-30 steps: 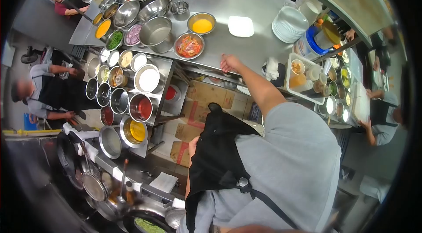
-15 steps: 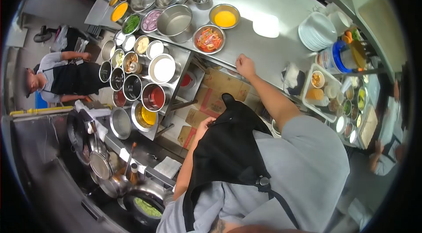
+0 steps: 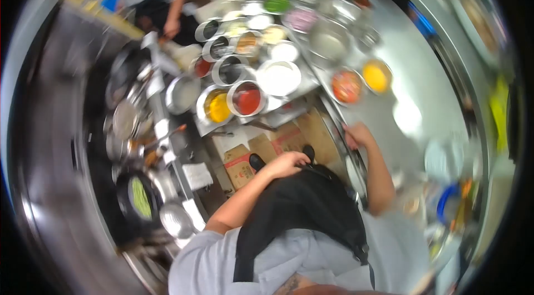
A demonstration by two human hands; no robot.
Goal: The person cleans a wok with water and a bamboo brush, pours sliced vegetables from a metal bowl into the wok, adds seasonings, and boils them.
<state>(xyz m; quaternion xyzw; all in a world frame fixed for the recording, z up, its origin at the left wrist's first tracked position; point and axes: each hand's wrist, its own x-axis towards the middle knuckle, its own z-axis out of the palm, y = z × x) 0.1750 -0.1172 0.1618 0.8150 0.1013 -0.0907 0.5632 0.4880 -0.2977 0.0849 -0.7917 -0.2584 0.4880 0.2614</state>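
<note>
Palm down, the left hand (image 3: 286, 165) is resting against the black apron (image 3: 303, 200), its grip slack; at twelve o'clock, red-printed cardboard (image 3: 289, 138) is showing, unreadable; at two o'clock, the right hand (image 3: 360, 135) is hanging beside the worktop (image 3: 386, 128) edge, its grip impossible to tell.

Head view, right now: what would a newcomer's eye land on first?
Probably the bright colours: the pot of red sauce up at centre, beside a larger white-filled pot, and the yellow-filled bowl on the metal counter to the right. Then the green food in a dark wok at lower left. Nearer, the left hand is at the black apron's front, the right at the counter's edge.
</note>
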